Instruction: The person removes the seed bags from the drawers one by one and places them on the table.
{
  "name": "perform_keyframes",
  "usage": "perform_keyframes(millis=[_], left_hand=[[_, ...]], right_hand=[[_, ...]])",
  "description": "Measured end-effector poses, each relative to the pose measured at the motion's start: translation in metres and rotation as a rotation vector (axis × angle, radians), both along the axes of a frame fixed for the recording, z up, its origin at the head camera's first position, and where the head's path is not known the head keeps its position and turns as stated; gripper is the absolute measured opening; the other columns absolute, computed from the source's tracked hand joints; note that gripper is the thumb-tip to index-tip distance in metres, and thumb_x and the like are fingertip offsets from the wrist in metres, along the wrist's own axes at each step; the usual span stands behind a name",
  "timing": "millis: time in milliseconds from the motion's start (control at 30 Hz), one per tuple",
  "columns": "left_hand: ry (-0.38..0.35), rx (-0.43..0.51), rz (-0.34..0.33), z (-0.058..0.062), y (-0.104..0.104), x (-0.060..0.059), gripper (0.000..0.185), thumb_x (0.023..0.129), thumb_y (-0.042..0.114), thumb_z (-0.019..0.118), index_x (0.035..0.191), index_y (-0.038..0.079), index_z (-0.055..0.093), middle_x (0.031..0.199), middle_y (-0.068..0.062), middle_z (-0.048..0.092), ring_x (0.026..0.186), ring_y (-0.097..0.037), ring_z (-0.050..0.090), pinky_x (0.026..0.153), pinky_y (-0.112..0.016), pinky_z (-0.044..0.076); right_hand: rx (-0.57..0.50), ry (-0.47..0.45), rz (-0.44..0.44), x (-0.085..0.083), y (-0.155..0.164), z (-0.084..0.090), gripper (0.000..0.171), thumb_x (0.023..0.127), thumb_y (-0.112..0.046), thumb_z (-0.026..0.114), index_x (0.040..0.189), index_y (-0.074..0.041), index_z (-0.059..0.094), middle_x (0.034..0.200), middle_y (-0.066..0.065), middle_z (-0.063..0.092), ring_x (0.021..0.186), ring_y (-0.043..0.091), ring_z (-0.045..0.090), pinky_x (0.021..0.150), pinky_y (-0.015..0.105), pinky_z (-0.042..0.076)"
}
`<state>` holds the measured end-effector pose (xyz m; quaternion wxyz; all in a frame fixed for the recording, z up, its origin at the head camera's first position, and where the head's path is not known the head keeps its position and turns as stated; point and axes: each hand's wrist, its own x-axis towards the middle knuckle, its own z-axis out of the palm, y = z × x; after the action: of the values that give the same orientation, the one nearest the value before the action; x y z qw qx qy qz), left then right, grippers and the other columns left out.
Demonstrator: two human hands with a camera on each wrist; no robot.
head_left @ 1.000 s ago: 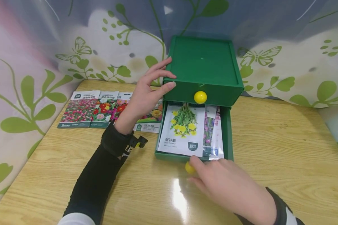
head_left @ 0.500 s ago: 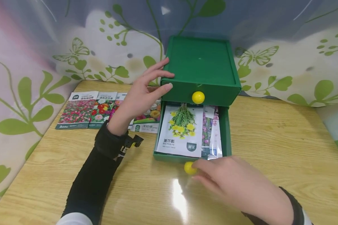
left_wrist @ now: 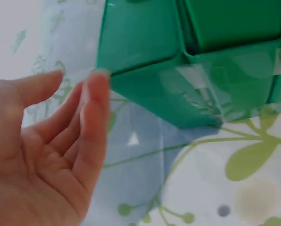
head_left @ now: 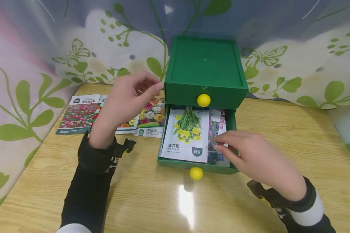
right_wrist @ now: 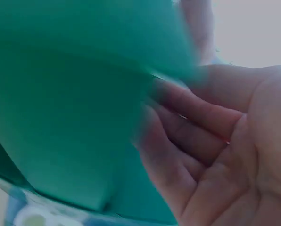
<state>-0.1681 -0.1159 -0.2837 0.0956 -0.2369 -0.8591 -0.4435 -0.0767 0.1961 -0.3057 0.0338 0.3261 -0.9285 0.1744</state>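
Observation:
A green two-drawer box (head_left: pixel 205 63) stands against the backdrop, its lower drawer (head_left: pixel 179 164) pulled out and its upper one in. In the lower drawer lies a white seed packet (head_left: pixel 186 136) with yellow flowers; beside it are purple-flowered packets (head_left: pixel 214 129), partly covered by my right hand (head_left: pixel 255 158). That hand hovers over the drawer's right side, thumb and forefinger apart; in the right wrist view its fingers are beside green plastic, blurred. My left hand (head_left: pixel 125 105) is loosely curled just left of the box's front corner, and in the left wrist view nothing lies in its palm.
Several flower seed packets (head_left: pixel 78 113) lie in a row on the wooden table (head_left: pixel 143 200) left of the box, some covered by my left hand. Yellow ball knobs (head_left: pixel 196 173) stick out from both drawer fronts. A printed curtain (head_left: pixel 125 19) rises behind.
My right hand has let go of the lower drawer's yellow knob and moved up and right over the packets. My left hand has come off the box top, moving left. The drawer stays out.

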Motion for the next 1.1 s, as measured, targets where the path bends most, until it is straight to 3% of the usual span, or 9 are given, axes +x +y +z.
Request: perform_keyframes(millis=[67,167,267,367,567,667,833,1100], left_hand=[[-0.033,-0.089,-0.048,0.002,0.002,0.005,0.026,0.101,0.037,0.060,0.105,0.014,0.072,0.085,0.004,0.069,0.070,-0.009,0.063,0.064,-0.035,0.049],[-0.075,-0.219,-0.147,0.003,0.010,0.012,0.026,0.101,0.038,0.059,0.102,0.016,0.073,0.080,0.006,0.068,0.066,-0.009,0.061,0.061,-0.036,0.047],[-0.086,-0.340,-0.230,0.001,0.020,0.016,0.027,0.102,0.037,0.058,0.106,0.015,0.074,0.079,0.005,0.067,0.061,-0.011,0.057,0.060,-0.034,0.045],[-0.089,-0.425,-0.263,-0.003,0.029,0.018,0.029,0.103,0.034,0.058,0.110,0.013,0.075,0.077,0.003,0.065,0.058,-0.014,0.052,0.062,-0.034,0.044],[-0.035,-0.619,-0.193,-0.010,0.049,0.023,0.024,0.101,0.027,0.061,0.099,0.010,0.076,0.077,0.003,0.065,0.065,-0.014,0.055,0.081,-0.036,0.042],[0.015,-0.729,-0.133,-0.015,0.059,0.028,0.022,0.101,0.025,0.061,0.095,0.008,0.075,0.077,-0.001,0.064,0.065,-0.017,0.057,0.069,-0.033,0.046],[0.168,-0.880,-0.057,-0.025,0.069,0.037,0.021,0.099,0.025,0.064,0.096,0.008,0.075,0.078,-0.006,0.067,0.062,-0.021,0.061,0.052,-0.036,0.052],[0.264,-0.952,-0.080,-0.033,0.075,0.040,0.023,0.098,0.027,0.064,0.086,0.010,0.075,0.066,-0.002,0.060,0.054,-0.017,0.053,0.048,-0.033,0.049]], right_hand=[[0.001,-0.040,0.031,-0.006,-0.004,-0.007,0.024,0.100,-0.020,0.064,0.121,-0.011,0.071,0.114,0.001,0.070,0.098,0.016,0.067,0.084,0.041,0.055],[0.004,-0.102,0.087,-0.012,-0.009,-0.017,0.031,0.102,-0.024,0.059,0.128,-0.009,0.067,0.127,0.003,0.066,0.118,0.023,0.062,0.097,0.048,0.049],[0.025,-0.144,0.109,-0.015,-0.011,-0.023,0.033,0.103,-0.026,0.057,0.130,-0.009,0.066,0.129,0.003,0.065,0.122,0.024,0.059,0.099,0.048,0.047],[0.051,-0.158,0.110,-0.014,-0.010,-0.024,0.031,0.103,-0.026,0.058,0.127,-0.009,0.068,0.125,0.002,0.067,0.118,0.023,0.062,0.098,0.047,0.049],[0.067,-0.151,0.099,-0.010,-0.010,-0.021,0.029,0.102,-0.026,0.060,0.124,-0.009,0.068,0.121,0.001,0.068,0.113,0.022,0.064,0.095,0.047,0.050],[0.078,-0.138,0.075,-0.008,-0.011,-0.019,0.030,0.101,-0.028,0.061,0.122,-0.008,0.069,0.118,0.001,0.069,0.111,0.022,0.064,0.094,0.046,0.050],[0.103,-0.116,0.038,-0.005,-0.013,-0.017,0.029,0.100,-0.026,0.062,0.117,-0.005,0.071,0.111,0.004,0.071,0.106,0.024,0.066,0.092,0.047,0.052],[0.103,0.035,-0.092,-0.001,-0.015,-0.016,0.024,0.098,-0.021,0.066,0.107,0.000,0.072,0.095,0.010,0.072,0.085,0.024,0.069,0.075,0.044,0.057]])
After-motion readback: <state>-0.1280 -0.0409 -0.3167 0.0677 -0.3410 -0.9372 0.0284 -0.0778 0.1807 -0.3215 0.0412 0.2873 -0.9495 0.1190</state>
